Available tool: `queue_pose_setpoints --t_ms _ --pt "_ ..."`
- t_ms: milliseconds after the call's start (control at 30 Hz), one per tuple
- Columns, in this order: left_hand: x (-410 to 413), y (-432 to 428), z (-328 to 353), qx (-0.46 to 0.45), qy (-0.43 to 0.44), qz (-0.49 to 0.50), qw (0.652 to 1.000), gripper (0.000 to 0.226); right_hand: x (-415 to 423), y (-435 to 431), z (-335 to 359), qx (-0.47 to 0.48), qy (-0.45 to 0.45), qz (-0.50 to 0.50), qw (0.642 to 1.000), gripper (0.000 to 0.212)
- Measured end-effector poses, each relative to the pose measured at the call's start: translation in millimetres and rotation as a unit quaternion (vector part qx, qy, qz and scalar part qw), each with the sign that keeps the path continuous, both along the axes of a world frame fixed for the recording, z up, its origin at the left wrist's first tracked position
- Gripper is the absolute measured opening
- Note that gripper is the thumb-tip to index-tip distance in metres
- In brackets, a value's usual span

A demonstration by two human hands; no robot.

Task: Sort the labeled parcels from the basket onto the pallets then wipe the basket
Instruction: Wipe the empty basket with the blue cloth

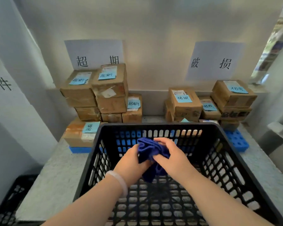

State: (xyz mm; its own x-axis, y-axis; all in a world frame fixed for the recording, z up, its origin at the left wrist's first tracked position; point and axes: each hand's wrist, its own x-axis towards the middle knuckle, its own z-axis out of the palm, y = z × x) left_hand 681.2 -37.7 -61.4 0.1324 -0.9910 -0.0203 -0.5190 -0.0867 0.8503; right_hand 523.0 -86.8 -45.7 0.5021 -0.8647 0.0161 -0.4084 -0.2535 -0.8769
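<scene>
A black slotted basket (pixel 153 125) sits on a speckled grey surface (pixel 55 168) right in front of the person, and both hands are down inside it, bunching up a dark blue cloth (pixel 149 149). The left hand (pixel 131 162), with a pale bracelet (pixel 119 180) on its wrist, has its fingers curled round the lower part of the cloth. The right hand (pixel 171 154) pinches the crumpled top from the other side. A tail of cloth hangs down between the wrists over the basket's bottom. Beyond the basket, against the wall, a left stack of parcels (pixel 109 88) with blue notes stands on a blue pallet (pixel 80 149) under a paper sign (pixel 95 53). A right stack of parcels (pixel 186 103) stands on a second blue pallet (pixel 237 141) under another sign (pixel 214 61).
</scene>
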Motion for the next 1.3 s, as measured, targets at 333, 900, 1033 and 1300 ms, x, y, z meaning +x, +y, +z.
queue_pose_setpoints --t_ms 333,900,1033,1300 --pt "41 -3 -8 0.052 -0.100 -0.134 0.985 0.059 49 5 -33 0.182 -0.085 -0.128 0.971 0.046" --pt "127 -14 -17 0.077 -0.207 0.103 0.970 0.093 159 -34 -65 -0.116 0.023 -0.075 0.990 0.053" --pt "127 -11 -18 0.060 -0.180 0.116 0.975 0.091 187 -29 -100 -0.217 0.126 -0.068 0.966 0.048" --pt "129 -10 -19 0.045 -0.151 0.129 0.979 0.083 179 -61 -147 -0.466 0.216 -0.037 0.857 0.071"
